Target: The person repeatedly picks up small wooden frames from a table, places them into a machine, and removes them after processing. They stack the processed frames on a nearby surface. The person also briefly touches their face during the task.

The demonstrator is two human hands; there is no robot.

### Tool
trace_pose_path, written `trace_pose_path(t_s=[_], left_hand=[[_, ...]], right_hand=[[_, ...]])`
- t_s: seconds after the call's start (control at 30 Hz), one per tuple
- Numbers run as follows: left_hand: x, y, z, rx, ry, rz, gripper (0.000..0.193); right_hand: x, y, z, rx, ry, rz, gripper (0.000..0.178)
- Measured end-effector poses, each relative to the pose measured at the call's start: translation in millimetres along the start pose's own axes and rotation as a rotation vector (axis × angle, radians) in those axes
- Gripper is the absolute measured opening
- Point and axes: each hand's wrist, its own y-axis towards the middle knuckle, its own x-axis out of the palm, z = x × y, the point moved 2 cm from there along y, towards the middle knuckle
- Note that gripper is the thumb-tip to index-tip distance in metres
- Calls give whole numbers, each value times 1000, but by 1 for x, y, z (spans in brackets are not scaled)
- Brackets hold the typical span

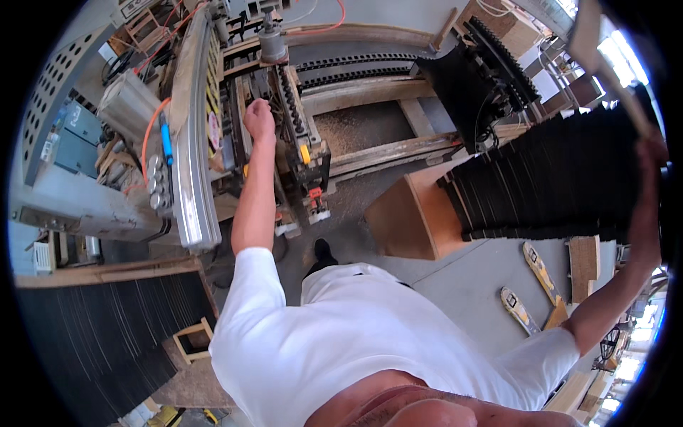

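Note:
My left hand (259, 117) reaches forward into a woodworking machine (284, 135) and rests closed on a part of it between its rails; what it grips is hidden by the fist. My right hand (651, 153) is raised far to the right and holds a thin wooden board (605, 60) that rises toward the upper right corner. Below that arm stands a large stack of black panels (555, 178).
A curved metal guard rail (192, 142) runs down the left of the machine. A brown wooden box (413, 217) stands on the floor. Another black panel stack (92, 334) sits lower left. Two pallet-jack forks (530, 285) and a wood piece (583, 257) lie on the concrete.

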Motion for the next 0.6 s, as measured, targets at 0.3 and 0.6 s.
trace_pose_path(t_s=[0.3,0.6], left_hand=[[35,185,-34,-438,-195,305,62],[18,191,-48,-321,-442,294,38]], right_hand=[[161,-48,-126,-101,412,-349,23],[300,-57,-146,87,651,-417,13]])
